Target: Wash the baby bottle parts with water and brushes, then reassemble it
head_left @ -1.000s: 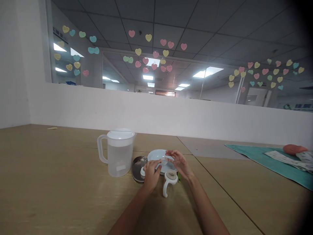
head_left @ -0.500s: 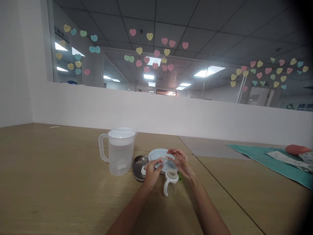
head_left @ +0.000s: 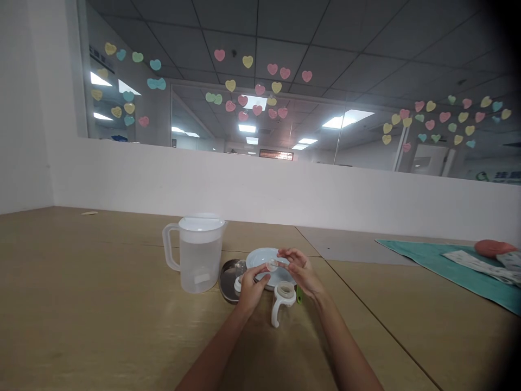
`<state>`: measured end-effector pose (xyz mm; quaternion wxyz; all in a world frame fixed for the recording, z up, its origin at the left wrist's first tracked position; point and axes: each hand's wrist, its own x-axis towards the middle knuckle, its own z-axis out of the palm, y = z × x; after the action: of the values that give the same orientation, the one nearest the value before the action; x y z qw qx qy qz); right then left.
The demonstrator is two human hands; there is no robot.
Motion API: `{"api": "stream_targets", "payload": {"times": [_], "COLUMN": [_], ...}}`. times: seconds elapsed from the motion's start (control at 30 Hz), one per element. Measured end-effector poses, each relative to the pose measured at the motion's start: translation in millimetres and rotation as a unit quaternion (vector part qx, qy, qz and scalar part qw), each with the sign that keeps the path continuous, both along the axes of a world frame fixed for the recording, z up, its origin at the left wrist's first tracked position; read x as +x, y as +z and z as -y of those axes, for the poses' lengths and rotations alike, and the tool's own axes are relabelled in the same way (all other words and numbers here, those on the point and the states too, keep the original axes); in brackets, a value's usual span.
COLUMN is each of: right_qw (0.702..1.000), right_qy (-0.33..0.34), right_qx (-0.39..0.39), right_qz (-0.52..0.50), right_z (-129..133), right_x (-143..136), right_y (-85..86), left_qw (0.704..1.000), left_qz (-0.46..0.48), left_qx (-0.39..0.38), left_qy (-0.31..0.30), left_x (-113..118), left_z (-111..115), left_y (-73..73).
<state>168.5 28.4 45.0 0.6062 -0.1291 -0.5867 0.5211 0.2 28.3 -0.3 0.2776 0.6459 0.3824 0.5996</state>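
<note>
Pinched between left hand and right hand, small clear part could be dropped onto blue plate if grip loosened.

translucent plastic jug, wood-look table

Both hands raised just above pale blue plate. Left hand and right hand pinch a small clear round piece between fingertips. White two-handled cup ring on wooden table just below the hands. Metal dish left of plate; clear pitcher of water beside it. Teal cloth far right.
</note>
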Motion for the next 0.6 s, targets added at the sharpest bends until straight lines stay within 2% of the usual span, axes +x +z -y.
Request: {"api": "stream_targets", "payload": {"times": [0.37,0.6], "right_qw": [0.997,0.991], "right_qy": [-0.061,-0.115], "right_qx": [-0.005,0.025], "right_qz": [0.042,0.059], "right_z": [-2.5,-10.6], "right_x": [-7.1,-15.6], "right_y": [-1.6,-8.0], "left_qw": [1.000,0.992], "left_qz": [-0.006,-0.093], "left_qx": [0.002,0.051], "left_qy": [-0.008,0.064], "left_x": [-1.4,-0.2], "left_z": [2.6,10.6], "left_y": [3.4,5.8]}}
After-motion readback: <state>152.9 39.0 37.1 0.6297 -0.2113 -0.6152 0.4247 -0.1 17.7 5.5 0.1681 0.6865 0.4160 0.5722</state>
